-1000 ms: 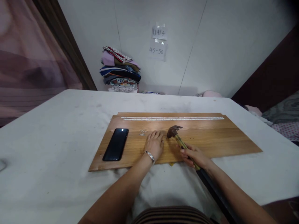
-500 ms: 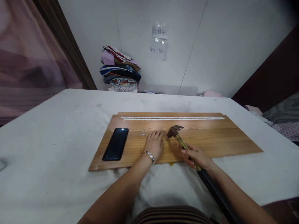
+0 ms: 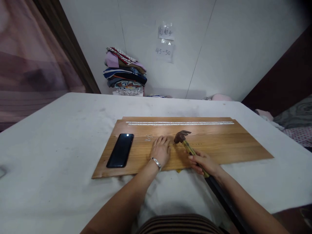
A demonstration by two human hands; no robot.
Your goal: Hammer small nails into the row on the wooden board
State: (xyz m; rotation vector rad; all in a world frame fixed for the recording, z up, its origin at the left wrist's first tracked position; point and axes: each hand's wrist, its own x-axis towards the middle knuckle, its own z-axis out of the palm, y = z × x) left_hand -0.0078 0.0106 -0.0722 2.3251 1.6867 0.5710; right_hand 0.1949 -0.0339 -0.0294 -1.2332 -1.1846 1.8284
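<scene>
A long wooden board (image 3: 226,146) lies on a white table (image 3: 60,136). My right hand (image 3: 203,162) is closed round the yellow handle of a claw hammer (image 3: 181,137), whose dark head rests low over the board's middle. My left hand (image 3: 161,150) rests on the board just left of the hammer head, fingers curled together at the tips; whatever they pinch is too small to make out. A silver bracelet sits on that wrist. A few loose nails (image 3: 148,138) lie just left of my left hand. A row of small nail heads dots the board right of the hammer.
A black phone (image 3: 120,150) lies on the board's left part. A white measuring strip (image 3: 180,123) runs along the board's far edge. Folded clothes (image 3: 125,73) are stacked against the wall behind the table. Paper notes (image 3: 165,42) hang on the wall.
</scene>
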